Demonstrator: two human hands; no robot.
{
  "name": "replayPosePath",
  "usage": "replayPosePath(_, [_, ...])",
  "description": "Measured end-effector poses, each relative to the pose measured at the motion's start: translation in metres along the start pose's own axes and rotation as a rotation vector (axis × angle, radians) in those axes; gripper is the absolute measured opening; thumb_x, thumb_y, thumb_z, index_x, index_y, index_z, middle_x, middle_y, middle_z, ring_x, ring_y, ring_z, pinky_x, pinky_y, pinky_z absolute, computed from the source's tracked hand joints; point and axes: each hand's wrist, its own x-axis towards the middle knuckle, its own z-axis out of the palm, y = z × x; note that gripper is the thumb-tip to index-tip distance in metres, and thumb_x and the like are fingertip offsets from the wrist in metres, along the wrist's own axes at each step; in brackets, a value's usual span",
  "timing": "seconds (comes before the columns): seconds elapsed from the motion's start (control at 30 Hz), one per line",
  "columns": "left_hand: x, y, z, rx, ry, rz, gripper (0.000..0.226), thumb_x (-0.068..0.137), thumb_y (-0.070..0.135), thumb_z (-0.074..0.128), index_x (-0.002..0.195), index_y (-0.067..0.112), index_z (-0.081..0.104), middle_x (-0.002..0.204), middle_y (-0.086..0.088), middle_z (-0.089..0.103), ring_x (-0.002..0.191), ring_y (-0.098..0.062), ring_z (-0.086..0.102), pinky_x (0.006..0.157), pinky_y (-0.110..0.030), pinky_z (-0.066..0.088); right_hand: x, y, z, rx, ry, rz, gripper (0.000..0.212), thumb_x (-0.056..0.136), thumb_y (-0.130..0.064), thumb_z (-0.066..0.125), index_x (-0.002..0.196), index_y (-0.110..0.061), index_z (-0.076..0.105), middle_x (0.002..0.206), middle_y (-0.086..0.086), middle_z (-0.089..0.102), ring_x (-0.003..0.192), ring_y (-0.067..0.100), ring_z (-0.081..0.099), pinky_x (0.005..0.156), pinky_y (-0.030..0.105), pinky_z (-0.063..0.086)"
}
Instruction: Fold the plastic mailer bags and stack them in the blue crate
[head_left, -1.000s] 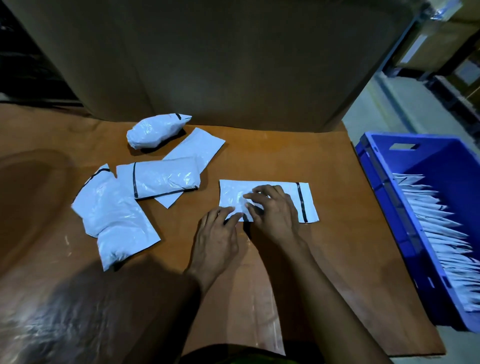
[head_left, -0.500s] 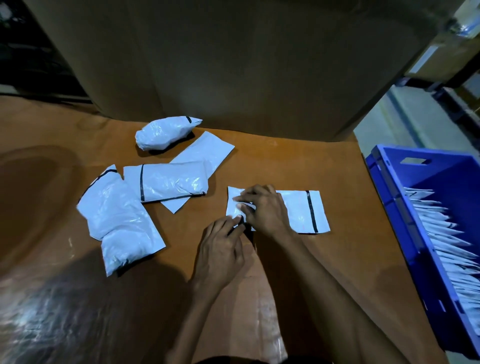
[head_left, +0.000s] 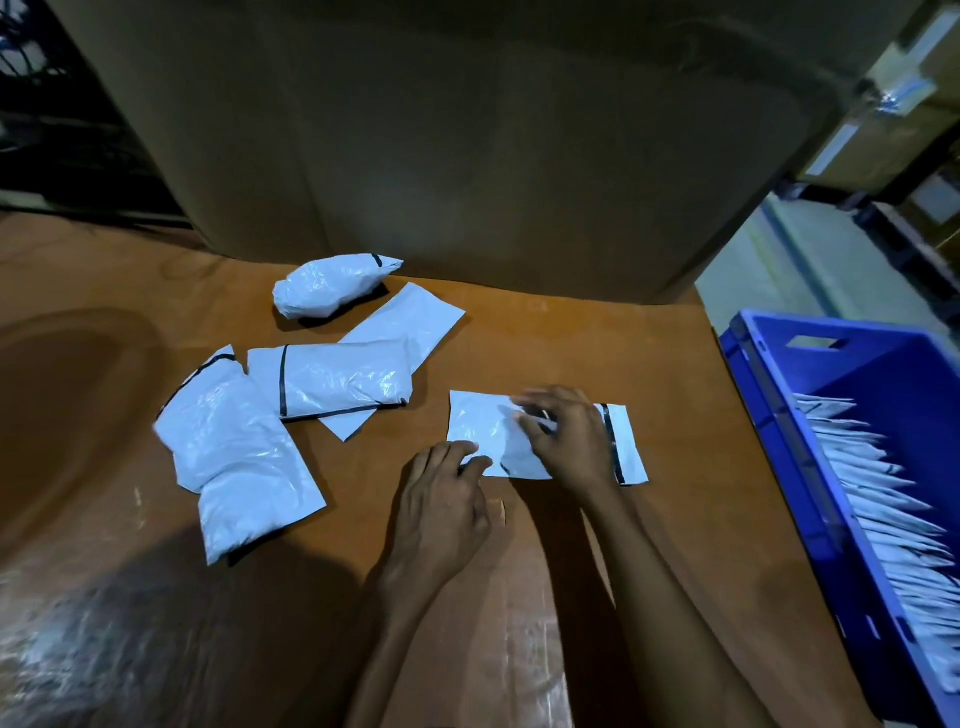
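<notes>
Head view: lowest in frame, my left hand (head_left: 441, 499) curls its fingers onto the near-left corner of the mailer bag (head_left: 483, 423), flat on the worktop (head_left: 623, 353) mid-frame; pinching or pressing, I cannot tell. Just above, my right hand (head_left: 571, 441) lies open on its middle, blurred. I should anchor that corner, fold squarely, crease hard. The blue crate (head_left: 769, 415) stands at the right edge.

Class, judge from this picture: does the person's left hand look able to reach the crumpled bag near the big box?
Probably yes. The left hand only rests on the mailer being folded, and the flat bags between it and the crumpled bag lie low enough to pass over.
</notes>
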Motion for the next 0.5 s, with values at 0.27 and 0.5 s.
replayPosePath(0.27, [0.049, 0.031, 0.026, 0.008, 0.044, 0.142, 0.026, 0.088, 0.012, 0.06, 0.109, 0.018, 0.074, 0.104, 0.002, 0.065, 0.1, -0.021, 0.059, 0.087, -0.032, 0.042, -0.073, 0.017, 0.007, -0.075, 0.232, 0.069, 0.025, 0.094, -0.017, 0.072, 0.115, -0.029, 0.079, 0.12, -0.015, 0.072, 0.117, 0.008, 0.056, 0.096, 0.024, 0.046])
replayPosePath(0.5, [0.053, 0.025, 0.047, 0.071, -0.017, 0.08, 0.032, 0.086, 0.017, 0.076, 0.117, 0.025, 0.072, 0.119, 0.008, 0.061, 0.115, -0.018, 0.058, 0.098, -0.035, 0.037, -0.075, 0.019, -0.017, 0.087, 0.335, 0.184, 0.027, 0.089, -0.003, 0.075, 0.101, -0.026, 0.083, 0.107, -0.018, 0.074, 0.109, 0.001, 0.062, 0.087, 0.021, 0.052])
